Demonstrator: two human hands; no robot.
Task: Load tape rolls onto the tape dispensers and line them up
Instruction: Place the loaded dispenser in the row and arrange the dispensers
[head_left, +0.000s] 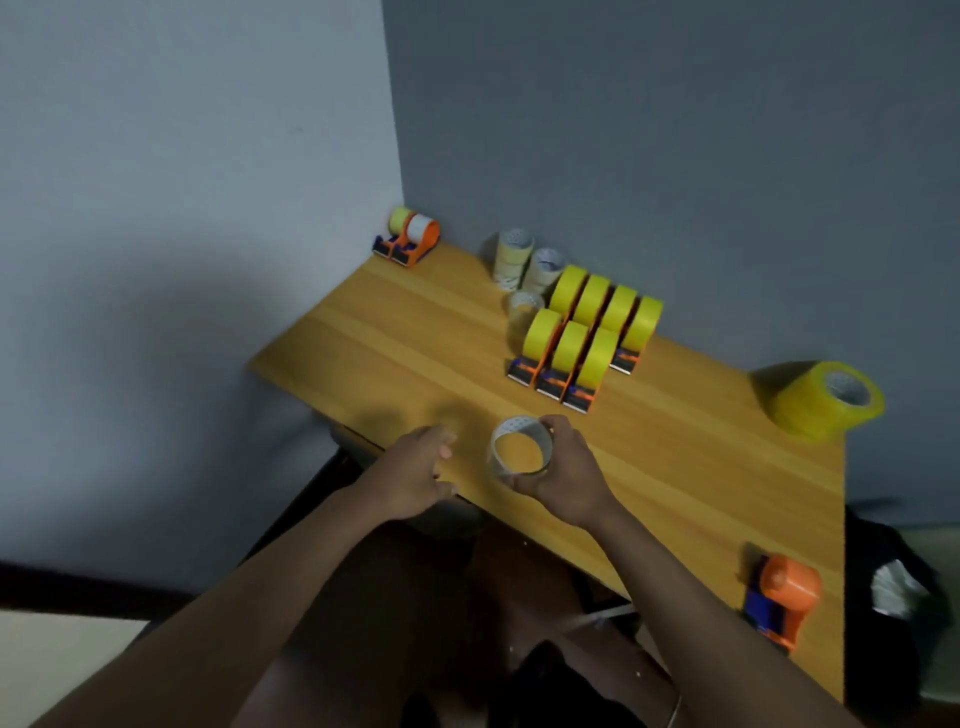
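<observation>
Fingers (558, 434) of the right hand (563, 480) curl around a bare cardboard core (519, 451), a ring with almost no tape on it, and hold it just above the near edge of the desk (395, 332). The left hand (415, 475) is beside it, near the same edge, with relaxed fingers that grasp nothing.

Seven loaded dispensers (584, 332) with yellow rolls already stand in two rows toward the far edge, and two more (410, 236) sit at the far left corner. One empty orange dispenser (779, 597) waits near the right end of the near edge, and a large yellow roll (826, 397) lies by the right edge. Some pale cores (524, 265) stand behind the rows.

I judge that the core is a used one, so the step in hand is probably to put it aside. The next move then calls for taking the yellow roll and the empty dispenser, both well apart from the hands, on the right.

The middle of the desk offers free room for this work. The core is close to the near edge, so it could fall off if it is set down carelessly.
</observation>
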